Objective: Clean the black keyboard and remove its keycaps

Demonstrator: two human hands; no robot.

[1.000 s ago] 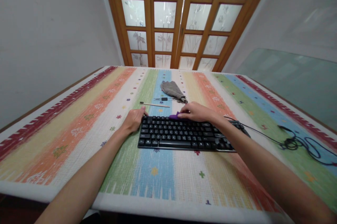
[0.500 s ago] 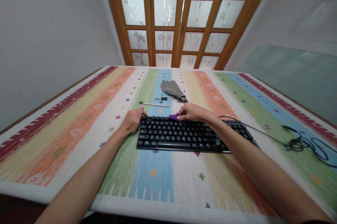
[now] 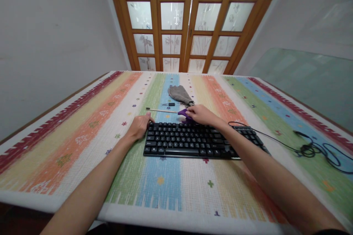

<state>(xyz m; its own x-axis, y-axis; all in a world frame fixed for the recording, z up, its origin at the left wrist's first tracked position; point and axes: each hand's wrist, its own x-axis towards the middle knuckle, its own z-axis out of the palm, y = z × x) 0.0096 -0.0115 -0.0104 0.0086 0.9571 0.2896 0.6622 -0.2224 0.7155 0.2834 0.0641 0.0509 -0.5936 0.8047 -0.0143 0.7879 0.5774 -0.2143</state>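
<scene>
A black keyboard (image 3: pixel 179 141) lies flat on the striped tablecloth in front of me. My left hand (image 3: pixel 139 125) grips its far left corner, with the thumb at the back edge. Just above the back row of keys, my right hand (image 3: pixel 199 113) pinches a soft purple piece (image 3: pixel 184 113). One end of it points left and another part hangs toward the keys; I cannot tell whether it is cloth or putty. Behind the keyboard lies a thin-handled brush (image 3: pixel 161 110) with a dark head, its right end close to the purple piece.
Farther back are a crumpled grey cloth (image 3: pixel 179 93) and a small tool with a black middle (image 3: pixel 171 104). The keyboard's cable (image 3: pixel 306 148) lies coiled at the right. Wooden glass-paned doors (image 3: pixel 190 32) stand beyond the table.
My right hand has lifted the purple piece up off the keys and slightly back. The left hand stays at the keyboard's corner.
</scene>
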